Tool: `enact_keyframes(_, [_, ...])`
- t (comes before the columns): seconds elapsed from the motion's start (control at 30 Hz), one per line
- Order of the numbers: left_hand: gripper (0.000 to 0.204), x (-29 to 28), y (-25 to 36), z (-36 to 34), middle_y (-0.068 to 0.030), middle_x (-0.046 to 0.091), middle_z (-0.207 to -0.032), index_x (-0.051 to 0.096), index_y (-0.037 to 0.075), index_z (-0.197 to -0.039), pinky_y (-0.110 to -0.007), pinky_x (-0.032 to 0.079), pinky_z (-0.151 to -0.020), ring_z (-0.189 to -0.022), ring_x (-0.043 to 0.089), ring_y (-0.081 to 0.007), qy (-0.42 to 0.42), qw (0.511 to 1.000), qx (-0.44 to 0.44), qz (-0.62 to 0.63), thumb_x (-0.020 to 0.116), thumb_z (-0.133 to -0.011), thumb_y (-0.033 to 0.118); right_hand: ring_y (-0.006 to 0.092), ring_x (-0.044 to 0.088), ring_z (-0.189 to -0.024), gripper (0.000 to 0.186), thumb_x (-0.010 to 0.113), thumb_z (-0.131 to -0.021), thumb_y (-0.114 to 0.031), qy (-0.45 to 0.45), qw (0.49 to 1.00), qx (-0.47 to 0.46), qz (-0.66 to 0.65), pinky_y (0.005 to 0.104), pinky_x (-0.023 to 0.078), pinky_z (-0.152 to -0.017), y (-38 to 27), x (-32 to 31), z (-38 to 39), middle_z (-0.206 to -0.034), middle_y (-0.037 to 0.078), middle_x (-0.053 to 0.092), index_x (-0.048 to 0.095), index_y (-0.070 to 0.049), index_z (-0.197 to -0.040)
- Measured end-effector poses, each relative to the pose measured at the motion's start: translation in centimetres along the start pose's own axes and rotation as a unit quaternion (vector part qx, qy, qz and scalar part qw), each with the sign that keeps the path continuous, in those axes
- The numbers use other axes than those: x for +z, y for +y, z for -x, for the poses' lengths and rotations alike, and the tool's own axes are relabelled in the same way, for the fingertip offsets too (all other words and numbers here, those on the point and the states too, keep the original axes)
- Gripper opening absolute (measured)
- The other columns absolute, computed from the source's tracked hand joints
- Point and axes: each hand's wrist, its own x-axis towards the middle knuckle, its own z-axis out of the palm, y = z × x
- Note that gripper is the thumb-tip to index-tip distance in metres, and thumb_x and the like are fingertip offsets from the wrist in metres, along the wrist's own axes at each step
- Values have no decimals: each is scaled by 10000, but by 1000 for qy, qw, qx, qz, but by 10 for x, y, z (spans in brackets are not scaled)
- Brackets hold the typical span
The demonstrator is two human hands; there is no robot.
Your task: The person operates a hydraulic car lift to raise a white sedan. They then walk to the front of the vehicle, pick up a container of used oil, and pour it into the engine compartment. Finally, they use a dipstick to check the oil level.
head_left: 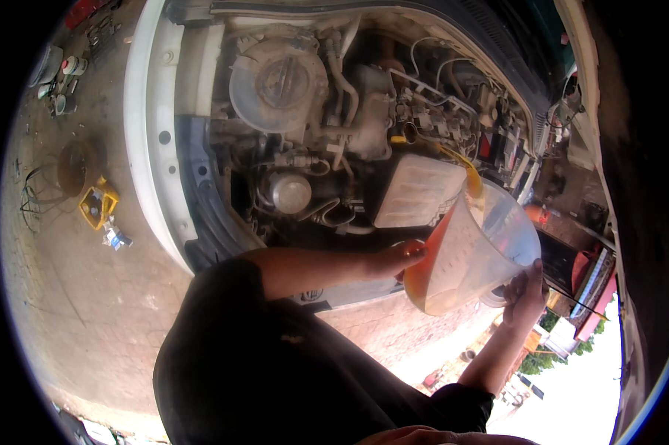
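Observation:
Between my hands a large translucent plastic measuring jug (pixel 464 256) is tilted over the engine bay. Reddish-amber liquid (pixel 422 276) shows through its lower end. My left hand (pixel 407 259) is closed against the jug's base. My right hand (pixel 525 294) grips it near the wide rim. From the jug's far side a yellowish curved spout (pixel 462 157) reaches toward the engine, close to a dark round opening with a yellow part (pixel 404 136) beside it. I cannot tell whether liquid is flowing. A thin dark rod (pixel 575 302) shows beyond my right hand; whether I hold it is unclear.
A pale ribbed cover (pixel 421 191) lies below the spout. The round dusty air filter housing (pixel 279 85) and a light round cap (pixel 290 193) are farther left. The white car body edge (pixel 150 126) borders the bay. On the floor sit a yellow container (pixel 98 203) and a coiled cable (pixel 34 194).

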Motion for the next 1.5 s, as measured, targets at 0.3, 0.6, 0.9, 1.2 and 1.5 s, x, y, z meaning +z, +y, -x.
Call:
enact_keyframes(0.3, [630, 3, 1, 2, -56, 563, -1165, 326, 92, -1405, -298, 501, -816, -886, 574, -113, 17, 1000, -4, -6, 337, -989, 565, 68, 266, -348, 480, 559, -980, -285, -5, 1000, 1, 1, 250, 206, -338, -3, 2, 1, -439, -24, 328, 406, -117, -557])
enact_keyframes(0.6, [632, 3, -2, 1, -56, 558, -1168, 327, 86, -1403, -301, 498, -831, -904, 571, -113, 14, 1000, -1, 1, 333, -990, 565, 66, 269, -355, 479, 567, -975, -292, -9, 1000, 0, 9, 246, 204, -343, -4, 3, 2, -444, -26, 333, 409, -115, -559])
enact_keyframes(0.9, [568, 6, 4, 3, -81, 571, -1153, 377, 93, -1331, -276, 495, -734, -898, 570, -144, 12, 1000, -1, -3, 344, -991, 548, 63, 265, -360, 474, 572, -972, -296, -7, 1000, 2, 10, 245, 197, -345, -6, 2, 2, -447, -28, 334, 408, -123, -563])
enact_keyframes(1.2, [693, 4, 0, 1, -44, 544, -1167, 287, 100, -1418, -313, 486, -841, -891, 545, -112, -19, 1000, 0, -12, 295, -967, 625, 63, 262, -360, 466, 565, -977, -286, -18, 1000, 6, 8, 245, 198, -345, -7, 1, 1, -445, -29, 327, 406, -126, -569])
enact_keyframes(1.5, [693, 5, 0, 1, -47, 536, -1204, 283, 114, -1421, -319, 487, -859, -930, 563, -115, -18, 1000, -6, -10, 297, -962, 633, 59, 246, -367, 417, 544, -986, -278, -30, 999, 2, 11, 247, 183, -347, -3, -4, -1, -474, -40, 309, 409, -134, -619])
